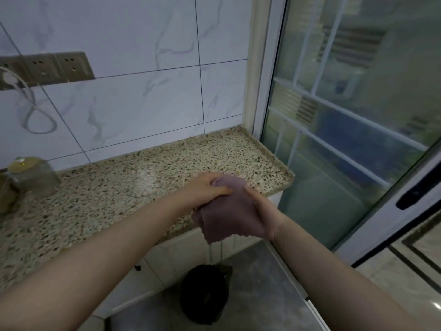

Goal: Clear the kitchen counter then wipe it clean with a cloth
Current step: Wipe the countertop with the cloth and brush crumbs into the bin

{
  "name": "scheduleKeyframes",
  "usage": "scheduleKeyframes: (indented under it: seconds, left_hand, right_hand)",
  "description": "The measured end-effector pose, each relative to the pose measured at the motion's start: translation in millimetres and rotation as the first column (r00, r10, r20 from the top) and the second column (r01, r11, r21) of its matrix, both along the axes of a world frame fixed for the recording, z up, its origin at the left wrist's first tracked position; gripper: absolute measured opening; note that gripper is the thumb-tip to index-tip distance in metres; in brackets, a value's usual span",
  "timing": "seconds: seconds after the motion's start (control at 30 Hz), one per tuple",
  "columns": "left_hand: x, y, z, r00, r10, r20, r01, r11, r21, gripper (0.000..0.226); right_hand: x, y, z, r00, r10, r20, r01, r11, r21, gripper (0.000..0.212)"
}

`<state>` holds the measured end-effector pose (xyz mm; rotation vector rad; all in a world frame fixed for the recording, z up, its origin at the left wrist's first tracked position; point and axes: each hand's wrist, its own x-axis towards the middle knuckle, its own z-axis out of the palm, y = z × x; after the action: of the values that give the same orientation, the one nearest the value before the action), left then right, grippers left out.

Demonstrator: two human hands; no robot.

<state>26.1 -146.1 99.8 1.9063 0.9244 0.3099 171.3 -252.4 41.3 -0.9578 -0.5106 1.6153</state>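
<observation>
Both the left hand [205, 189] and right hand [262, 211] clamp the mauve cloth [226, 216] over the tabletop [119, 182] edge at five o'clock, and a careless sweep risks toppling the glass jar [33, 177] at nine o'clock.

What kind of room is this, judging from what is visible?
Most likely a home kitchen: a speckled stone counter runs along a tiled wall with sockets, next to a window. Both hands hold a cloth at the counter's edge.
</observation>
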Motion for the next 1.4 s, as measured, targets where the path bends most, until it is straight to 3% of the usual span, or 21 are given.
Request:
scheduleKeyframes:
  seconds: [0.17,0.43,0.53,0.6,0.73,1.0,1.23,1.3,1.4]
  left_hand:
    - [30,20,-6,0.987,-0.086,-0.136,0.109,0.979,0.172,0.022]
    - [26,77,-30,0.988,0.121,-0.099,-0.118,0.992,0.036,0.021]
    - [22,103,-33,0.987,0.132,-0.091,-0.131,0.991,0.020,0.014]
    - [21,119,-36,0.986,0.153,-0.068,-0.154,0.988,-0.007,0.010]
    - [28,143,-44,0.953,0.298,0.060,-0.281,0.939,-0.200,0.010]
    - [69,198,-87,0.917,0.397,0.045,-0.360,0.870,-0.338,0.014]
    - [119,247,-145,0.799,0.601,-0.038,-0.508,0.639,-0.578,0.019]
    - [135,264,-165,0.765,0.636,-0.101,-0.577,0.609,-0.544,0.016]
    - [151,279,-184,0.761,0.618,-0.194,-0.648,0.717,-0.259,0.019]
  right_hand:
    - [32,21,-7,0.953,0.000,0.302,0.017,0.998,-0.054,0.040]
    - [50,66,-15,0.828,-0.029,0.561,0.049,0.999,-0.020,0.032]
    - [49,84,-13,0.822,-0.044,0.568,0.081,0.996,-0.040,0.032]
    - [52,97,-13,0.875,-0.062,0.480,0.114,0.990,-0.080,0.034]
    - [65,115,-10,0.949,-0.082,0.305,0.134,0.979,-0.153,0.040]
    - [102,159,-35,0.911,-0.041,0.409,0.114,0.981,-0.156,0.038]
    - [184,235,-61,0.951,-0.110,0.289,0.191,0.944,-0.268,0.047]
    - [213,266,-66,0.932,-0.118,0.341,0.224,0.931,-0.289,0.052]
    - [249,311,-69,0.823,-0.064,0.565,0.247,0.936,-0.253,0.068]
